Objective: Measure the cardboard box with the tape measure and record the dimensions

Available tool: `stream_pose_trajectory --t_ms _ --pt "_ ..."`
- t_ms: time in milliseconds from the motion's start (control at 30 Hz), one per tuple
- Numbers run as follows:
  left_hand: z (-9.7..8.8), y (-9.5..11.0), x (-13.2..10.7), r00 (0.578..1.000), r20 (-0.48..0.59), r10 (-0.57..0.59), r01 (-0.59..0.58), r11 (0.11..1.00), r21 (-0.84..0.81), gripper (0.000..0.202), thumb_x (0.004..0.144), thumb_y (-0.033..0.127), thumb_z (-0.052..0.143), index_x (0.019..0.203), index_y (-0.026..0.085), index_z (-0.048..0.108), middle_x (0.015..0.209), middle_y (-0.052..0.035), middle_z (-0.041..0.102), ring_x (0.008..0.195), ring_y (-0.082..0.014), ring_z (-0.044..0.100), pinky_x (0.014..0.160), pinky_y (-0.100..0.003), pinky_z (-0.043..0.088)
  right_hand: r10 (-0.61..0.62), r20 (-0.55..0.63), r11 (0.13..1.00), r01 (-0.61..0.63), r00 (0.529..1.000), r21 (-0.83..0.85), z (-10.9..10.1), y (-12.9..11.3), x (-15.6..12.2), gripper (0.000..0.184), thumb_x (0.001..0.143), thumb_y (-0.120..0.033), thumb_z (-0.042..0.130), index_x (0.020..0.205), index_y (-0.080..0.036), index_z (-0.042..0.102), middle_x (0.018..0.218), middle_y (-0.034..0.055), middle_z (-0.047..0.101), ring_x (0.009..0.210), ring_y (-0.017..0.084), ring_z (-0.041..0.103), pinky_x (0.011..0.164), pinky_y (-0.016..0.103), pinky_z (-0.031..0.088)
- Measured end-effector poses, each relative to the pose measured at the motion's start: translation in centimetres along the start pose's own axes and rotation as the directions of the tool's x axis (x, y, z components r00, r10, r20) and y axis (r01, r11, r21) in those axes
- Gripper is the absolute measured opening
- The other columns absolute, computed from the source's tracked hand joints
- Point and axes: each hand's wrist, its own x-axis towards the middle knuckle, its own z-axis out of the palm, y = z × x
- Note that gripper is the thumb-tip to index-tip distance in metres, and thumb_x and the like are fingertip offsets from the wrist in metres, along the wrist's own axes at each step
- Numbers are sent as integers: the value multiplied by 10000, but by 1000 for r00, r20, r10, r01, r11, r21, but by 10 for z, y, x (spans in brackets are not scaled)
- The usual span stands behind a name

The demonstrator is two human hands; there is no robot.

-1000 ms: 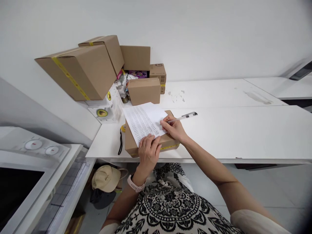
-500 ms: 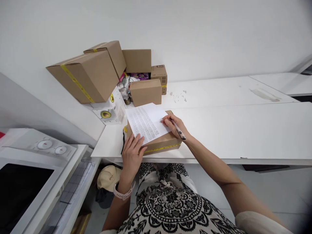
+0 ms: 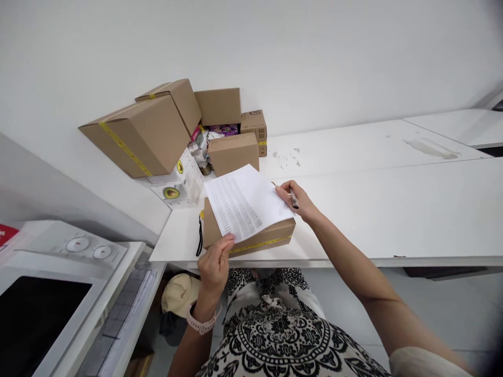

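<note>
A printed sheet of paper (image 3: 251, 201) covers much of a cardboard box (image 3: 271, 235), which lies flat near the counter's front edge. My left hand (image 3: 215, 262) pinches the sheet's near left corner between thumb and fingers. At the sheet's right edge, my right hand (image 3: 296, 200) is closed around a pen (image 3: 293, 199), with its fingertips also gripping the paper. Rows of small text run down the sheet's left part; its right part is blank. A black cord (image 3: 200, 235) hangs beside the box's left end.
Cardboard boxes (image 3: 145, 133) are stacked at the back left above a white carton with avocado pictures (image 3: 176, 183). An open box holding packets (image 3: 218, 102) stands beside them. A white microwave (image 3: 51, 283) is at lower left. A cap (image 3: 181, 293) lies below the counter (image 3: 393, 209).
My left hand has gone from lying flat on the sheet to pinching its corner. The right hand has moved right to the sheet's edge, pen still held. The sheet has shifted slightly right.
</note>
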Motion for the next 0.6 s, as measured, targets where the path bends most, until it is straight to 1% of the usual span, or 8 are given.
stream_pose_trajectory --t_ms 67,167,233,267,367,433,500,600 --pt "4 8 -2 999 31 35 -32 996 -87 146 955 96 597 1023 183 694 1024 -57 803 957 -187 775 867 -288 631 72 47 994 -76 996 75 -11 -2 0 440 797 -629 688 854 -228 516 738 0 565 646 155 506 577 290 372" --pt "10 15 -2 995 78 68 -54 985 -164 156 948 67 590 1010 179 679 1034 -67 797 1010 -193 763 900 -299 623 121 92 968 -138 988 210 -25 5 -3 532 636 -575 837 845 -235 485 732 -14 578 607 140 507 538 274 375" --pt "15 18 1 991 104 83 -62 979 -194 160 943 50 588 996 177 670 1036 -73 793 1028 -193 757 908 -300 619 108 73 950 -125 991 287 -31 16 -6 582 538 -512 898 815 -234 468 783 -2 613 638 144 545 552 273 410" --pt "18 19 4 989 112 94 -69 976 -205 161 941 44 587 990 177 665 1040 -76 791 1044 -196 752 913 -304 617 96 53 944 -107 994 313 -34 23 -7 582 522 -493 904 797 -232 462 812 6 625 651 143 558 564 274 425" --pt "25 23 12 984 129 121 -93 974 -206 153 937 54 592 993 183 649 1114 -97 773 1176 -229 695 960 -361 598 39 -48 944 -21 998 328 -50 42 -4 536 559 -470 880 773 -230 452 893 21 642 634 119 550 567 268 430" --pt "26 25 16 988 118 104 -83 982 -167 168 929 84 611 1060 184 636 1211 -121 739 1279 -263 626 1009 -430 566 -1 -166 958 49 986 282 -73 57 2 512 579 -455 863 770 -231 444 910 23 640 623 106 527 554 255 412" --pt "24 23 17 996 71 53 -46 994 -98 252 915 119 635 1158 185 612 1281 -134 702 1317 -280 588 1048 -479 527 -6 -280 972 72 960 226 -104 75 8 516 562 -437 863 763 -231 435 895 21 627 632 104 515 541 241 391" --pt "13 10 13 997 -61 -48 50 998 35 349 892 183 666 1234 180 594 1293 -140 682 1276 -280 606 1067 -490 494 86 -333 980 -18 939 200 -155 111 10 546 518 -429 871 769 -231 428 869 14 602 627 107 505 529 243 378"
